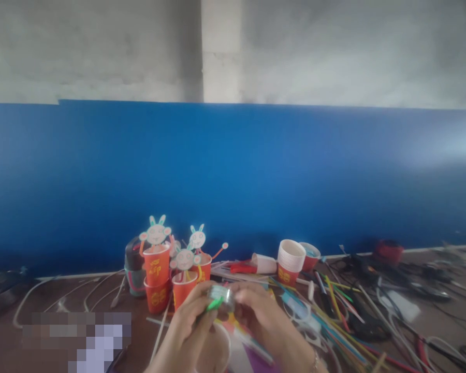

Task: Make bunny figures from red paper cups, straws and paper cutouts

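Holding a small roll of clear tape (220,296) between them, both hands sit low in the head view, just above the near edge of the worktop (54,295). The left hand (188,324) has its fingers (202,311) pressed together on a green strip (214,304) that sticks out from the roll, and the right hand (258,313) pinches the roll's other side with curled fingers. Motion blur hides whether the strip is a straw or a tape tab.

Judging by what stands ready, a fair share of the craft looks done: several red paper cups topped with paper bunny figures (157,234) stand in a cluster behind the hands, beside a dark jar (134,269). A stack of unused cups (290,260) and one tipped white cup (264,263) lie further right, so more pieces appear left to make.

Room is tight. Loose coloured straws (334,305) and tangled cables (388,290) crowd the right side up to the edge, the blue board (233,171) closes the back, and white cords (81,295) trail across the left. The freest patch is the brown surface at left, near a pixelated block (77,339).
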A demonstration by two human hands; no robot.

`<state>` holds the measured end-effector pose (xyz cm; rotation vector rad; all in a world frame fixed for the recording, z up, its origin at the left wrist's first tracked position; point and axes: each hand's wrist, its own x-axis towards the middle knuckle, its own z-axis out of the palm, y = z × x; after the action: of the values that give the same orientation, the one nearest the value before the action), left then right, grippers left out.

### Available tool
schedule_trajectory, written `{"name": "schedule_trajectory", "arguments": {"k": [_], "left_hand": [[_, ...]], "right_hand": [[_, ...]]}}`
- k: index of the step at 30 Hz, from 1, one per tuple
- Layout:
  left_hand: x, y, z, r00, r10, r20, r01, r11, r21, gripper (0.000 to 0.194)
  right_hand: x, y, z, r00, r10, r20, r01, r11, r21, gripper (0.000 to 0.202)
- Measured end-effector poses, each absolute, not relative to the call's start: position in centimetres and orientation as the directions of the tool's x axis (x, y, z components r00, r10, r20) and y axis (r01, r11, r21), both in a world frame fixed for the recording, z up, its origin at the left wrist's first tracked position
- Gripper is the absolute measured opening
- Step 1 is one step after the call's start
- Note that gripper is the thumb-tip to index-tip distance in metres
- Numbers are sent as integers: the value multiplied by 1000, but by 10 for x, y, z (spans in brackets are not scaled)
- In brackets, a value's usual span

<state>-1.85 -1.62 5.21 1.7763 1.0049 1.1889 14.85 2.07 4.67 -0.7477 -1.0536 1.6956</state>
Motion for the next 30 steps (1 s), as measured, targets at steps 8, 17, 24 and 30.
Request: {"name": "schedule_trajectory", "arguments": {"k": [8, 17, 24, 30], "left_hand": [[-17, -11, 50, 241, 924, 297, 63, -320, 945, 33], [-39, -33, 84, 266, 955, 130, 342, -220, 914, 31], [-27, -51, 62, 476, 879, -27, 434, -208, 876, 14], [-32, -17, 48, 354, 930, -95, 593, -145, 792, 21]], "right_hand": [[150, 20, 44, -417, 909, 3, -347, -156, -925, 12], [178, 24, 60, -432, 901, 18, -244, -97, -965, 26], [178, 28, 48, -329, 942, -67, -271, -162, -949, 33], [171, 22, 47, -289, 956, -46, -361, -153, -920, 25]]}}
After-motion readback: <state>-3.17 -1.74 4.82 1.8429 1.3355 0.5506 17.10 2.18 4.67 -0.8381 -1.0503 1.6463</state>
